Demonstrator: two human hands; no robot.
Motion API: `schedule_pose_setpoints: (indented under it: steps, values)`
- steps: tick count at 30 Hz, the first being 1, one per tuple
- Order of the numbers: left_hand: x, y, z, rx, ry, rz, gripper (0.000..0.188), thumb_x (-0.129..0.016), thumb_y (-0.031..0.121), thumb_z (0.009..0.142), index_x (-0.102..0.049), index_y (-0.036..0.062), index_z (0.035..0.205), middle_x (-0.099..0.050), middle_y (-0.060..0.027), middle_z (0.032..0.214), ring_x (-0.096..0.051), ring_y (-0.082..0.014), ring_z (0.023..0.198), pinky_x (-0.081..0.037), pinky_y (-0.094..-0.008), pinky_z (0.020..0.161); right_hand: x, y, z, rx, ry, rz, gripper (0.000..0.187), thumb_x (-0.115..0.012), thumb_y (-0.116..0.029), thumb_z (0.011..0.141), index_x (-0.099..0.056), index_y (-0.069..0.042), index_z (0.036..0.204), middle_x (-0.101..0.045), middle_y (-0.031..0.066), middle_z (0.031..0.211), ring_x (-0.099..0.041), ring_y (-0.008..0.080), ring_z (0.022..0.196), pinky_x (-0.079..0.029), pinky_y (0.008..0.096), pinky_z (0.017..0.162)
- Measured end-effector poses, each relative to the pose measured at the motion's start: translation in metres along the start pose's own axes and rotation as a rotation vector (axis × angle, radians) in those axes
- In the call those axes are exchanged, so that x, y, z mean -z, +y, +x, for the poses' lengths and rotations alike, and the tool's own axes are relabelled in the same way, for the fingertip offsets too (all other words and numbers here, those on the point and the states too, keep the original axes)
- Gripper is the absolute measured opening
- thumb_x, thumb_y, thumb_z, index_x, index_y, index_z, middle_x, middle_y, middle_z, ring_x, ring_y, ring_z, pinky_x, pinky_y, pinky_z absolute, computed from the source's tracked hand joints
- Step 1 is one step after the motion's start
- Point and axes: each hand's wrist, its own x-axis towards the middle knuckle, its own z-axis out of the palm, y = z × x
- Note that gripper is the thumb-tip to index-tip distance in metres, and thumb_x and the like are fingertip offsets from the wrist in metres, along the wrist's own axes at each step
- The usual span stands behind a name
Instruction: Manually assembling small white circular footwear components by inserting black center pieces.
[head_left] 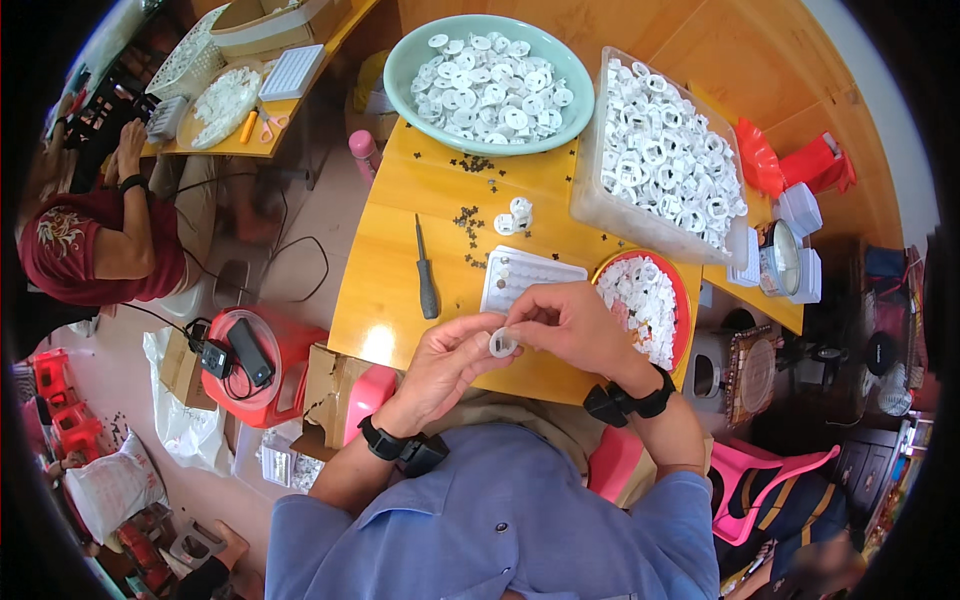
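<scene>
A small round white plastic part (502, 344) is pinched between the thumb and fingers of my left hand (445, 362). The fingertips of my right hand (570, 322) are closed against the same part; whether they hold a smaller piece is hidden. Just beyond my hands lies a white tray with small cells (545, 271). To its right, a red-rimmed round container (686, 318) holds many small white pieces. A dark-handled screwdriver (427, 285) lies on the table to the left. Small black pieces (468, 222) are scattered near two or so white round parts (514, 217).
At the table's far side stand a pale green basin (398, 85) and a clear plastic bin (590, 195), both heaped with white parts. A pink bottle (364, 150) is beside the table. A red stool (290, 372) carries black devices. Another person (105, 235) sits at a table on the left.
</scene>
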Motion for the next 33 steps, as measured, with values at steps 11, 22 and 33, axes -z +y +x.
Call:
schedule_pose_setpoints:
  steps: [11, 22, 33]
  values:
    - [0.010, 0.000, -0.006, -0.002, 0.061, -0.071, 0.032, -0.058, 0.010, 0.098, -0.058, -0.0011, 0.128, -0.063, -0.0214, 0.123, -0.066, -0.0295, 0.111, -0.057, -0.0343, 0.096, -0.006, 0.022, 0.014, 0.189, 0.214, -0.311, 0.007, -0.069, -0.008, 0.084, -0.070, -0.003, 0.089, -0.069, 0.0079, 0.080, -0.067, 0.0173, 0.067, -0.052, 0.0290, 0.061]
    - [0.016, 0.006, -0.001, -0.061, 0.105, -0.200, 0.030, -0.055, 0.009, 0.100, -0.056, -0.0019, 0.128, -0.065, -0.0162, 0.120, -0.065, -0.0292, 0.112, -0.053, -0.0348, 0.101, -0.004, 0.045, 0.039, 0.515, 0.338, -0.881, 0.004, -0.065, -0.010, 0.085, -0.069, -0.010, 0.087, -0.061, 0.0066, 0.082, -0.064, 0.0294, 0.069, -0.051, 0.0405, 0.060]
    - [0.014, 0.004, 0.008, -0.025, 0.080, -0.221, 0.028, -0.055, 0.009, 0.100, -0.058, -0.0018, 0.126, -0.065, -0.0170, 0.120, -0.064, -0.0289, 0.113, -0.053, -0.0351, 0.100, -0.003, 0.052, 0.037, 0.469, 0.414, -0.776, 0.007, -0.070, -0.009, 0.080, -0.066, -0.009, 0.086, -0.065, 0.0073, 0.080, -0.065, 0.0291, 0.069, -0.051, 0.0385, 0.060]
